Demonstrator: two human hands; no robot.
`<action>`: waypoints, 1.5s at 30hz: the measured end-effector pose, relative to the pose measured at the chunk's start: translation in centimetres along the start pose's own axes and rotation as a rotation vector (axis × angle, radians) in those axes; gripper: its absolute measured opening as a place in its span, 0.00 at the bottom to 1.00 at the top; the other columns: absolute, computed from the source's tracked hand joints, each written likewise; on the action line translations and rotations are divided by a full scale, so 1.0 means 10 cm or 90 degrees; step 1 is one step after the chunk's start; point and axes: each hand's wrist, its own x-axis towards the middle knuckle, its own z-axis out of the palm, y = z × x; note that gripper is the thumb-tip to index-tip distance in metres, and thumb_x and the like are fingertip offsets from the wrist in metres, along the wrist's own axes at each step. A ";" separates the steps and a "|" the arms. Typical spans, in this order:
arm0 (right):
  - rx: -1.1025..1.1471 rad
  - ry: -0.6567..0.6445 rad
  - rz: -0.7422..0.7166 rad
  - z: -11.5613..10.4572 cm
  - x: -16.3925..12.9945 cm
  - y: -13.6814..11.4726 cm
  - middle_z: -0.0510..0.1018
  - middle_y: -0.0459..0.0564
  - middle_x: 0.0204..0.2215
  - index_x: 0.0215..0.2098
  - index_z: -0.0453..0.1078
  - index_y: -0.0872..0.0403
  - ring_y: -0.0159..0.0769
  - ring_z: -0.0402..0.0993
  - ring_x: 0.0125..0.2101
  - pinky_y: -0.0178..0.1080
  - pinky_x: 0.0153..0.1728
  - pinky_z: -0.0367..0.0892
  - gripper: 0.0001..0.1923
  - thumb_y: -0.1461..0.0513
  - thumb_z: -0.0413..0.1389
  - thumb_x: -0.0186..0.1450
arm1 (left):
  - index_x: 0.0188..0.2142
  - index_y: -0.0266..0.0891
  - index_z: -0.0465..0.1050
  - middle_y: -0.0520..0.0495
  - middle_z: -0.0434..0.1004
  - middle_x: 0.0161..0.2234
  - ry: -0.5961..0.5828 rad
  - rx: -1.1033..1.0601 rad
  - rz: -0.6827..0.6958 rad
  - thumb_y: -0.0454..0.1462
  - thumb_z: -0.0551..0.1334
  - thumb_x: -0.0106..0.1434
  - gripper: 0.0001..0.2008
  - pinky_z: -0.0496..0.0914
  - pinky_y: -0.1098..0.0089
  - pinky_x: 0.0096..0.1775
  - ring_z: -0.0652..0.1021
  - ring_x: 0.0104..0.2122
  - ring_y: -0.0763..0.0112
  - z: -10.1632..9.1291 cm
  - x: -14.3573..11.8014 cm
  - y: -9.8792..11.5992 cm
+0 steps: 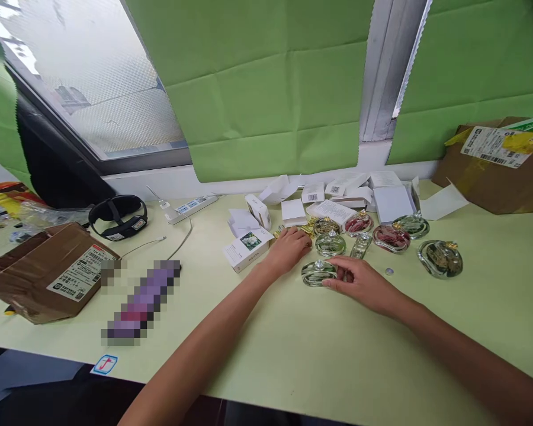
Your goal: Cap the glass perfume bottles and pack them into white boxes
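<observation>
I looked down on a pale green tabletop that ran under green paper window blinds, with a torn brown cardboard parcel at my far left and another brown parcel at the far right. A heap of small white cardboard boxes lay along the back edge, and one white box with a flower picture sat just beside my left hand. That hand lay flat, fingers loosely together, resting on the table next to some gold caps. My right hand pinched the near edge of a flat round clear glass bottle with greenish contents, which lay on its side between my hands, its long axis running left to right. Behind it stood a cluster of similar round glass bottles, some pinkish, crowding the space toward the boxes. A small silver disc lay alone to the right.
</observation>
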 end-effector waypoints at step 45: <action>0.044 -0.016 0.090 0.09 -0.14 -0.09 0.75 0.48 0.55 0.63 0.60 0.39 0.45 0.73 0.52 0.49 0.54 0.67 0.29 0.49 0.57 0.65 | 0.52 0.39 0.70 0.44 0.73 0.48 0.169 -0.130 -0.091 0.36 0.51 0.71 0.14 0.64 0.60 0.52 0.70 0.51 0.61 0.04 -0.41 0.06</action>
